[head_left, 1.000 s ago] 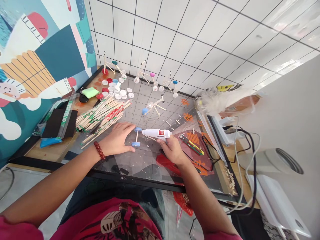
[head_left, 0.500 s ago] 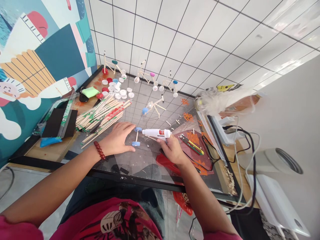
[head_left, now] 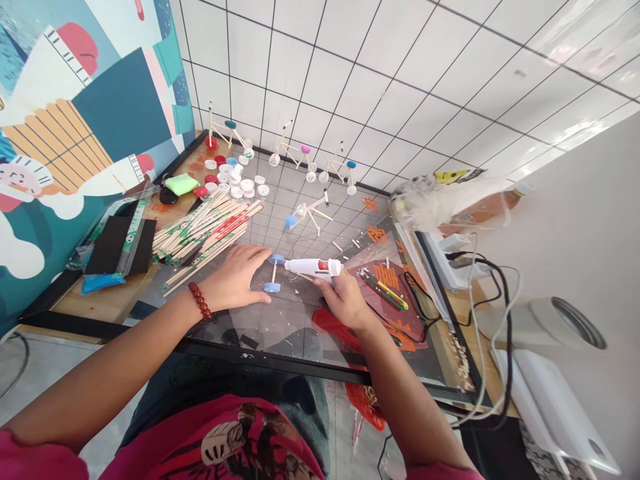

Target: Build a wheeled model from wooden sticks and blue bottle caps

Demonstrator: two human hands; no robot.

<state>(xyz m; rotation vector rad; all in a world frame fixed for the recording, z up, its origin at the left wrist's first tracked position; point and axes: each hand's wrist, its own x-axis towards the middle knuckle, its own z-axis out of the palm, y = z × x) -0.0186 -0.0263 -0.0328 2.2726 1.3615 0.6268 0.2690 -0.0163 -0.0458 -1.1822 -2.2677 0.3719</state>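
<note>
My right hand [head_left: 344,297] is wrapped round the handle of a white glue gun [head_left: 313,267], whose nozzle points left. The nozzle tip meets or nearly meets the upper of two blue caps [head_left: 277,259]. A short stick [head_left: 274,273] joins that cap to the lower blue cap [head_left: 272,287]. My left hand [head_left: 240,277], with a red bead bracelet [head_left: 200,301] at the wrist, lies just left of the caps, thumb and fingers apart. Its fingertips are close to the upper cap; whether they touch it I cannot tell. Beyond the gun stands a stick frame [head_left: 310,213] with a blue cap.
Wrapped sticks [head_left: 205,230] and bottle caps [head_left: 235,180] lie at the left. Several small stick bicycles [head_left: 293,153] stand along the back. A cutter [head_left: 393,295], black cable [head_left: 425,283] and power strip [head_left: 453,260] are at the right. A black edge [head_left: 280,361] runs along the front.
</note>
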